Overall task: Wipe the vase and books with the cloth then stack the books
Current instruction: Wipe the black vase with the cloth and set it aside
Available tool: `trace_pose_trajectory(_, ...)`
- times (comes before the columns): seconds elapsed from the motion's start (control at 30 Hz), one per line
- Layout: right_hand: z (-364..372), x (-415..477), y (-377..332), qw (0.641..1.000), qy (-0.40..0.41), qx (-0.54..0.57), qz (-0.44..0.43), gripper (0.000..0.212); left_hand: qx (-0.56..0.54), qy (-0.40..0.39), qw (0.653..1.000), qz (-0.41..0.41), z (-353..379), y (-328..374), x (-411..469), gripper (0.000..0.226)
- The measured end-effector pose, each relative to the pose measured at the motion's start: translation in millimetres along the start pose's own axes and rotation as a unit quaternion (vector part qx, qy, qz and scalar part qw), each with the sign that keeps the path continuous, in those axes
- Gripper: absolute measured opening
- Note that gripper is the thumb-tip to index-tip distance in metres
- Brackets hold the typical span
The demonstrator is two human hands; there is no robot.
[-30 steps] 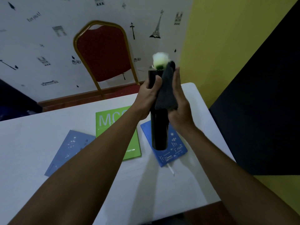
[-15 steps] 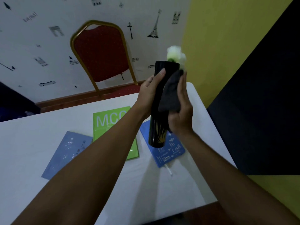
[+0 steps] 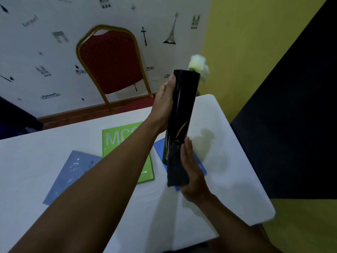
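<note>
A tall black vase (image 3: 183, 105) with a white flower (image 3: 197, 65) in its mouth is held tilted above the table. My left hand (image 3: 163, 105) grips its upper left side. My right hand (image 3: 191, 170) presses a dark grey cloth (image 3: 176, 167) against the vase's lower end. On the white table (image 3: 228, 179) lie three books: a green one (image 3: 119, 141) in the middle, a pale blue one (image 3: 73, 172) to the left, and a brighter blue one (image 3: 158, 145) mostly hidden behind the vase and cloth.
A red chair with a gold frame (image 3: 111, 61) stands behind the table against a white wall with printed drawings. A yellow wall and a dark panel (image 3: 291, 125) are on the right. The table's right edge and near corner lie close to my right arm.
My right hand has slid the cloth down from the top of the vase to its lower end. The vase has tilted further, with its top leaning right.
</note>
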State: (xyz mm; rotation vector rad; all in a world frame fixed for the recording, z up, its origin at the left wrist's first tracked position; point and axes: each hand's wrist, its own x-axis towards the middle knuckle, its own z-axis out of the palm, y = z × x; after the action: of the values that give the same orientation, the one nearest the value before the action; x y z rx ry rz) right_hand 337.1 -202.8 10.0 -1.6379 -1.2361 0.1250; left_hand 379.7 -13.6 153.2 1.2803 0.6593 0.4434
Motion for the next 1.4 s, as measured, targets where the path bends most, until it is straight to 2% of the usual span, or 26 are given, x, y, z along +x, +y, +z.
trace_pose_trajectory(0.1, -12.0, 36.7, -2.3, 0.996, 0.075, 0.037, 0.028, 0.072, 0.012, -0.026, 1.000, 0.004, 2.2, -3.8, -2.4, 0.061)
trace_pose_trajectory(0.17, -29.0, 82.2, -4.9, 0.984, 0.157, 0.059, 0.060, 0.068, 0.025, -0.054, 0.998, 0.008, 7.2, -7.7, -6.1, 0.062)
trace_pose_trajectory(0.23, -46.5, 120.6, -5.4, 0.978, 0.201, 0.027, 0.048, 0.067, 0.016, -0.075, 0.997, 0.000, 10.4, -8.9, -8.3, 0.063)
trace_pose_trajectory(0.33, -61.6, 146.6, -6.3, 0.982, 0.187, -0.012, 0.012, 0.067, -0.003, -0.119, 0.993, 0.001, 13.1, -4.5, -7.3, 0.066)
trace_pose_trajectory(0.47, -67.6, 146.7, -6.6, 0.983, 0.178, 0.015, 0.045, 0.072, 0.021, -0.191, 0.981, 0.029, 17.0, -1.6, -3.6, 0.069)
trace_pose_trajectory(0.53, -66.3, 135.2, -0.5, 0.983, 0.172, 0.018, 0.055, 0.071, 0.024, -0.194, 0.981, 0.019, 19.3, -5.7, -2.5, 0.079)
trace_pose_trajectory(0.63, -57.2, 95.4, 15.4, 0.989, 0.141, 0.005, 0.052, 0.069, 0.021, -0.156, 0.988, 0.009, 23.6, -15.3, 0.8, 0.094)
trace_pose_trajectory(0.7, -49.2, 54.8, 25.7, 0.991, 0.115, -0.001, 0.072, 0.069, 0.035, -0.134, 0.990, 0.002, 27.0, -23.0, 7.8, 0.085)
trace_pose_trajectory(0.77, -40.2, 9.0, 35.0, 0.990, 0.092, 0.009, 0.110, 0.070, 0.049, -0.147, 0.988, -0.013, 32.9, -31.5, 16.0, 0.073)
trace_pose_trajectory(0.87, -34.8, -45.7, 48.7, 0.981, 0.074, 0.019, 0.177, 0.077, 0.076, -0.148, 0.986, -0.019, 48.4, -44.1, 25.6, 0.067)
trace_pose_trajectory(0.93, -44.0, -64.3, 57.4, 0.970, 0.089, 0.012, 0.226, 0.077, 0.072, -0.148, 0.986, -0.014, 60.0, -51.5, 30.5, 0.064)
trace_pose_trajectory(1.03, -70.8, -68.8, 64.8, 0.932, 0.161, 0.000, 0.325, 0.075, 0.099, -0.173, 0.980, -0.015, 76.0, -60.1, 37.6, 0.055)
trace_pose_trajectory(1.1, -90.8, -66.1, 71.3, 0.917, 0.203, -0.049, 0.339, 0.081, 0.142, -0.190, 0.971, -0.009, 88.5, -66.5, 42.0, 0.052)
trace_pose_trajectory(1.23, -125.1, -66.7, 94.0, 0.899, 0.244, -0.099, 0.350, 0.085, 0.170, -0.188, 0.967, 0.017, 116.2, -82.1, 51.9, 0.062)
trace_pose_trajectory(1.33, -136.9, -72.9, 109.7, 0.910, 0.205, -0.157, 0.325, 0.095, 0.180, -0.177, 0.967, 0.034, 133.4, -90.7, 55.9, 0.070)
trace_pose_trajectory(1.4, -139.6, -76.6, 119.5, 0.916, 0.125, -0.218, 0.313, 0.098, 0.185, -0.160, 0.969, 0.047, 141.6, -95.6, 56.3, 0.074)
